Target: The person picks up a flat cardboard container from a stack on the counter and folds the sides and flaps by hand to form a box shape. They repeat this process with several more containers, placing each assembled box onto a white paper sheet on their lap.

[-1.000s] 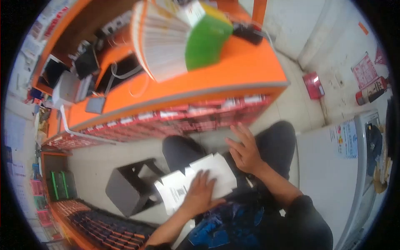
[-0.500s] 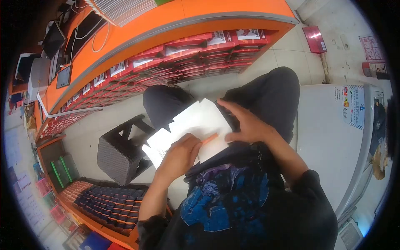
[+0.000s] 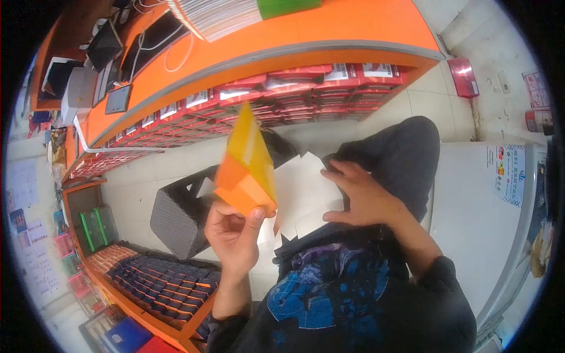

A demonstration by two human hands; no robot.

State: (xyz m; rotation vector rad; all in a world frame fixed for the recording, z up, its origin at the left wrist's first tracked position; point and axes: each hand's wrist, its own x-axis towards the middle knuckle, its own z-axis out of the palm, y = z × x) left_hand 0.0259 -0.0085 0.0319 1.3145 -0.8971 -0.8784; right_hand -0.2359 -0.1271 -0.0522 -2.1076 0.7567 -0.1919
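My left hand (image 3: 235, 238) pinches the lower edge of an orange and yellow piece (image 3: 247, 170), folded card or paper by its look, raised above my lap. Behind it and to its right, a white cut sheet (image 3: 306, 194) with notched edges lies across my lap. My right hand (image 3: 368, 197) rests at the sheet's right edge, its fingers spread. The raised piece hides the left part of the sheet.
An orange counter (image 3: 353, 23) crosses the top, with stacked red boxes (image 3: 282, 94) beneath. A dark woven stool (image 3: 179, 220) stands left of my lap. To the right is a white appliance (image 3: 471, 223); a shelf of dark packs (image 3: 159, 282) is at the lower left.
My left hand has lifted off the white sheet, and the orange and yellow piece is now held up; before, only a small orange strip showed by that hand. The whole view has shifted slightly.
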